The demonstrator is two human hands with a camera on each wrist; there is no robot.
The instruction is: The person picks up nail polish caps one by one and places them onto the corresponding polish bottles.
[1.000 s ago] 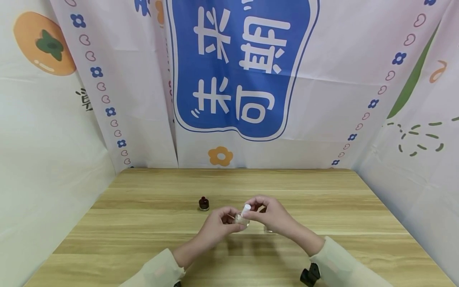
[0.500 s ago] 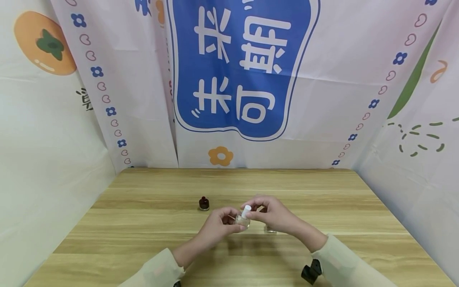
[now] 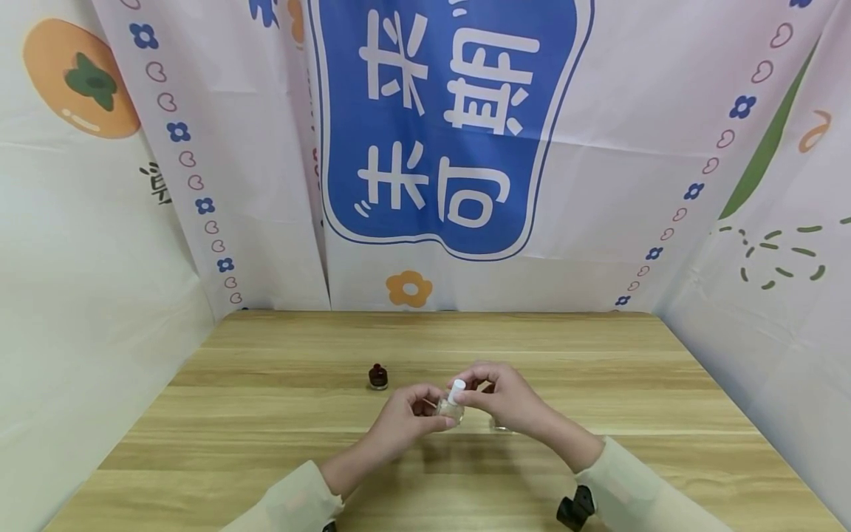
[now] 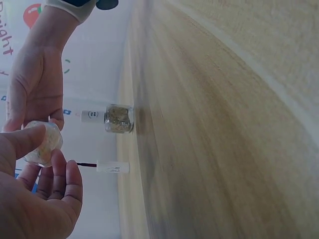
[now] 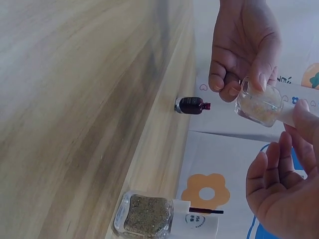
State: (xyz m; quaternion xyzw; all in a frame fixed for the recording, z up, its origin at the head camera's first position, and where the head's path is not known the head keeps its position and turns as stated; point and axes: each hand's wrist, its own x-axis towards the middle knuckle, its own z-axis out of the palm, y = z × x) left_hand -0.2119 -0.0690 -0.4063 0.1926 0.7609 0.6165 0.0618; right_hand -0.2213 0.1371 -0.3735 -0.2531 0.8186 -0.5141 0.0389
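My left hand (image 3: 402,420) holds a clear nail polish bottle (image 5: 259,105) with pale flakes in it, pinched between thumb and fingers. At the bottle's neck my right hand (image 3: 507,400) pinches its white cap (image 3: 456,391). The cap sits at the neck, but whether it is screwed tight I cannot tell. The bottle is held tilted above the table. Beyond the left hand stands a dark red nail polish bottle (image 3: 378,378) with its narrow neck uncapped. Partly hidden by the right hand in the head view is a gold-glitter nail polish bottle (image 4: 118,118), capped in white.
A loose white cap (image 4: 112,167) stands on the wooden table (image 3: 266,414) with its dark brush (image 5: 206,211) pointing up, near the gold-glitter bottle. Printed cloth (image 3: 598,185) hangs behind the table and along both sides.
The right hand's fingers have shifted very slightly at the white cap. The left hand and the dark red bottle stay where they were.
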